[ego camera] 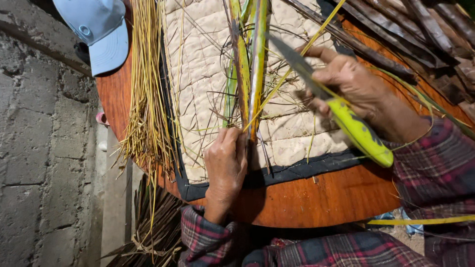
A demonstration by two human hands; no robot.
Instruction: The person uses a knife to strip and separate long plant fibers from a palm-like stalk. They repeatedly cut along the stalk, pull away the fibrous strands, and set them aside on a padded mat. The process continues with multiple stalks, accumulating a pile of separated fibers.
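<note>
On the quilted mat (208,64), the left hand (225,163) pinches a green-yellow leaf stalk (257,64) at its near end. Right of the stalk, the right hand (346,84) is clamped round a yellow-handled knife (346,118), blade against a thin strip.

A long green-and-yellow palm leaf strip (257,64) runs almost straight up and down in the upper middle of the frame, its lower end pinched under the left hand (225,165) near the centre. A second, duller strip (240,74) lies just beside it on its left, nearly parallel. A thin yellow midrib (292,66) slants from the upper right down to the strips' lower end, crossing the knife blade. The knife (336,106) lies diagonally at centre right, with a dark pointed blade aimed up-left and a bright yellow-green handle with black markings, gripped in the right hand (351,86).
</note>
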